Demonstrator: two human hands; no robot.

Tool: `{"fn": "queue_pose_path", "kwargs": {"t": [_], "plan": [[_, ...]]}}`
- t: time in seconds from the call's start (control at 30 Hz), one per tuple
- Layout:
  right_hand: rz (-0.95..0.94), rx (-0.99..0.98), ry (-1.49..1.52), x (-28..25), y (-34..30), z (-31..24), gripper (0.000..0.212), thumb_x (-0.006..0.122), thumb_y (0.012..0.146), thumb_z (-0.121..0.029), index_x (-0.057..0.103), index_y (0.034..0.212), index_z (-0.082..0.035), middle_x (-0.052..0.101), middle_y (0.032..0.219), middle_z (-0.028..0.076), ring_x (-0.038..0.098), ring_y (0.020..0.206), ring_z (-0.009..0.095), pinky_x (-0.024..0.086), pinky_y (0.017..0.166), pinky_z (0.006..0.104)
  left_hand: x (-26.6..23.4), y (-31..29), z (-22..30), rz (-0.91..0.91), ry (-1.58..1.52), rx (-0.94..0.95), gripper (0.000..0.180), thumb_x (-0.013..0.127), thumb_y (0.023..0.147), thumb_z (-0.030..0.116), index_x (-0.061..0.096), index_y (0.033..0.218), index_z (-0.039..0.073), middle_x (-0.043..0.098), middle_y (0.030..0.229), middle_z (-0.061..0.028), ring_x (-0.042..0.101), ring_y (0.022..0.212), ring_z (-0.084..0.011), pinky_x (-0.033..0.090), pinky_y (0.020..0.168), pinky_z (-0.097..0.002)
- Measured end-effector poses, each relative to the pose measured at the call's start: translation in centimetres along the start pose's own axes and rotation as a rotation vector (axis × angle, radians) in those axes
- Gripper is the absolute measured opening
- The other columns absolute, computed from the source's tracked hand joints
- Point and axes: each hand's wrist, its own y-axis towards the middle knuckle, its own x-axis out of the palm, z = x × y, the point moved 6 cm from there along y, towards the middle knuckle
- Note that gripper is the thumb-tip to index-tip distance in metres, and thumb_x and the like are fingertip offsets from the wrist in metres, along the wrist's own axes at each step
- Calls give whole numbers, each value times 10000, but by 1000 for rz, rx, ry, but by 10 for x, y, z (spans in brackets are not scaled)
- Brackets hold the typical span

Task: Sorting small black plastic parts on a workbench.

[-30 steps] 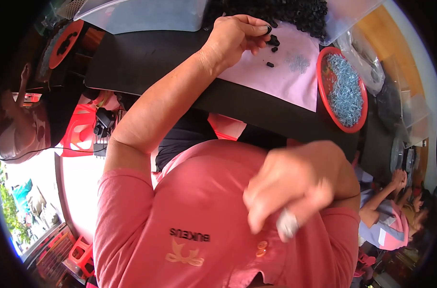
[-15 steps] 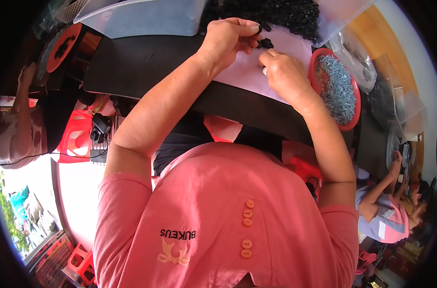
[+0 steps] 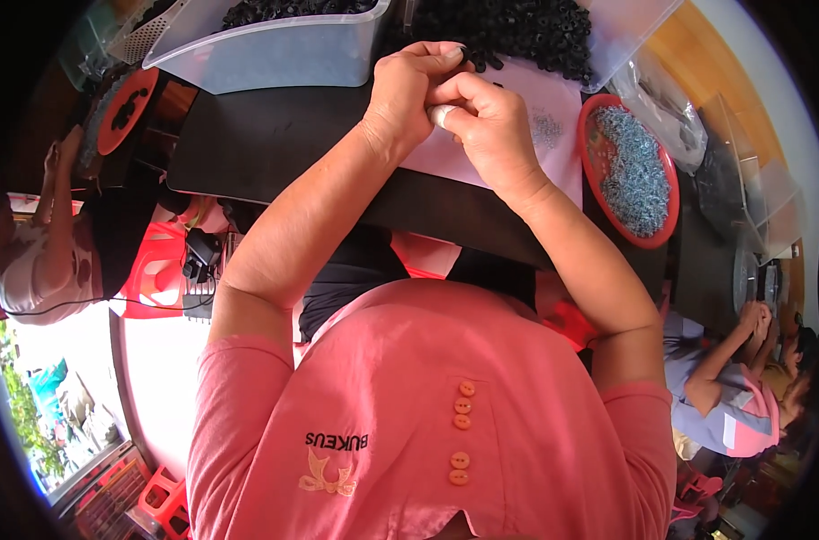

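1. The left hand [image 3: 402, 94] pinches a small black piece [image 3: 464, 56] by the thumb.
2. The right hand [image 3: 492, 124] is curled up against the left one, and I can't see if it holds anything.
3. Under them, a pink cloth [image 3: 558, 166] lies on the black bench [image 3: 265, 135].
4. On the right, a red dish [image 3: 595, 142] holds lots of shiny blue-gray bits [image 3: 634, 171].
5. A heap of black pieces [image 3: 526, 31] sits behind the hands.
6. More fill a see-through bin [image 3: 292, 65] on the left.
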Motion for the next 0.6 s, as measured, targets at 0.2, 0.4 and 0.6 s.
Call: {"fn": "queue_pose_path", "kwargs": {"t": [0.2, 0.4, 0.6], "plan": [[63, -278, -175, -2, -5, -19, 121, 607, 807, 42, 671, 894, -11, 649, 775, -2, 556, 679, 74, 456, 621, 234, 1, 2, -2, -34, -47, -11, 158, 567, 949, 80, 588, 1057, -33, 651, 934, -137, 639, 868, -213, 538, 796, -316], [239, -57, 9, -62, 21, -9, 125, 634, 781, 26, 675, 875, -44, 677, 733, 40, 645, 663, 123, 491, 554, 266, 10, -1, 3, -109, 127, 46, 183, 584, 950, 77, 608, 1050, -75, 646, 898, -127, 632, 779, -203, 518, 702, -318], [179, 22, 189, -70, 25, -3, 203, 587, 847, -6, 690, 1022, 1, 679, 866, 49, 622, 747, 109, 462, 629, 218, 17, -7, 3, -112, 274, 61, 153, 625, 919, 58, 630, 1005, -69, 653, 858, -132, 625, 716, -195, 503, 631, -310]]}}
